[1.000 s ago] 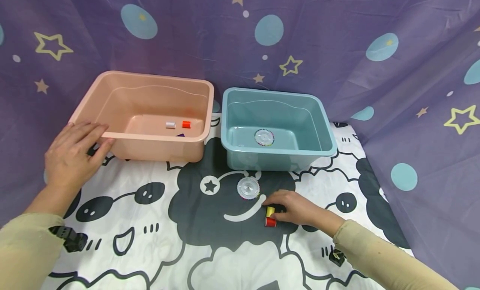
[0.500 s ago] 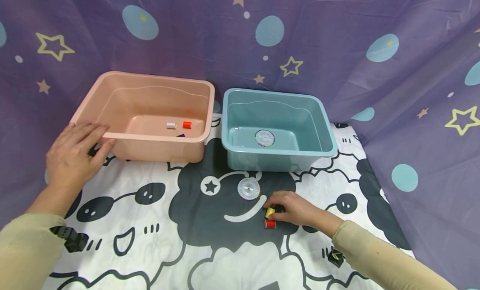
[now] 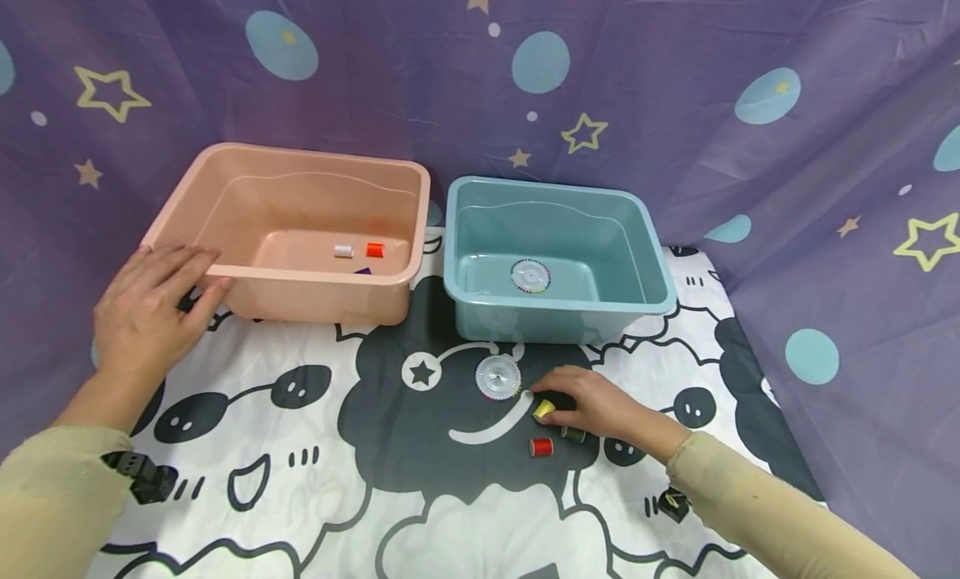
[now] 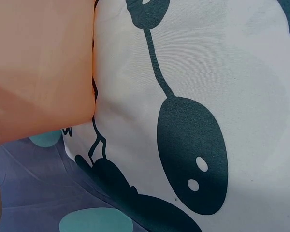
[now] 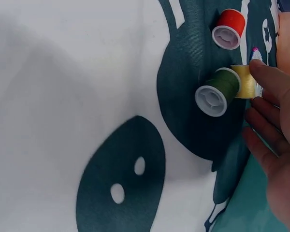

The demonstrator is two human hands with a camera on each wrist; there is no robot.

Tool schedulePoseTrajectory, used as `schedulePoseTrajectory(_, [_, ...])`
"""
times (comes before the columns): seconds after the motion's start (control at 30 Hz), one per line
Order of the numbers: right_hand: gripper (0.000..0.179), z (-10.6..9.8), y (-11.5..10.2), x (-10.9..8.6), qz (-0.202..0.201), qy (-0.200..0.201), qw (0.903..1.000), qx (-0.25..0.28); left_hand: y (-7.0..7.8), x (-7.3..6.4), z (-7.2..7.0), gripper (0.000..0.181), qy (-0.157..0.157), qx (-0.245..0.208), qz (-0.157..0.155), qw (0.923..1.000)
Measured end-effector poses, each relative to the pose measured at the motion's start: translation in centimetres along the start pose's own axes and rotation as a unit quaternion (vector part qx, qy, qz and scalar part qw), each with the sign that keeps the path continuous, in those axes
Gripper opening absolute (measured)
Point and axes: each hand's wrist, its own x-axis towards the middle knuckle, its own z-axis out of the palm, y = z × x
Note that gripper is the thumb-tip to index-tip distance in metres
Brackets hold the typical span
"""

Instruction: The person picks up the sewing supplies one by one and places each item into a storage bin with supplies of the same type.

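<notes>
Currently the person's right hand (image 3: 592,404) pinches a yellow spool (image 3: 544,410) between thumb and fingertips; the spool is tilted, over the middle part of the cloth-covered counter (image 3: 285,512), somewhat toward its right edge. Just beside it are a green spool (image 3: 573,434), partly hidden under the hand in the head view, and a red spool (image 3: 542,447), nearer the counter's front edge. Whether the green and yellow spools touch, I cannot tell.

Meanwhile the left hand (image 3: 153,308) holds the near left corner of a pink bin (image 3: 322,300), fingers over the rim and thumb at the outer wall. This bin stands by the counter's far edge, toward the far left corner. On its floor lie a white spool (image 3: 343,252), an orange-red spool (image 3: 375,250) and a dark purple item (image 3: 363,272), mostly hidden by the near wall.

Right of it, along the same far edge, is a blue bin (image 3: 558,302) with a clear disc ringed in coloured dots (image 3: 531,276) on its floor. A similar clear disc (image 3: 498,376) lies on the counter between the blue bin and the right hand. A purple curtain (image 3: 420,87) hangs behind both bins.
</notes>
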Motion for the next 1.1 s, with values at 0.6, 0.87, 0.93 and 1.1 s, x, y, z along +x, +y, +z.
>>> schedulePoseTrajectory(0.6, [0.054, 0.1, -0.5, -0.2, -0.041, -0.022, 0.9986, -0.027, 0.2, 0.1, -0.1, 0.08, -0.001, -0.012, -0.02, 0.9997])
schedulePoseTrajectory(0.87, [0.039, 1.3, 0.1, -0.4, -0.088, 0.012, 0.9955, -0.034, 0.2, 0.1, -0.1, 0.078, -0.003, -0.009, -0.011, 0.9999])
schedulePoseTrajectory(0.93, [0.036, 1.5, 0.2, -0.4, -0.097, 0.021, 0.9943, -0.039, 0.1, 0.1, -0.1, 0.077, -0.002, -0.009, -0.01, 0.9999])
schedulePoseTrajectory(1.1, [0.029, 1.8, 0.0, -0.4, -0.083, 0.039, 0.9953, -0.031, 0.2, 0.0, 0.0, 0.079, 0.001, -0.01, -0.015, 0.9998])
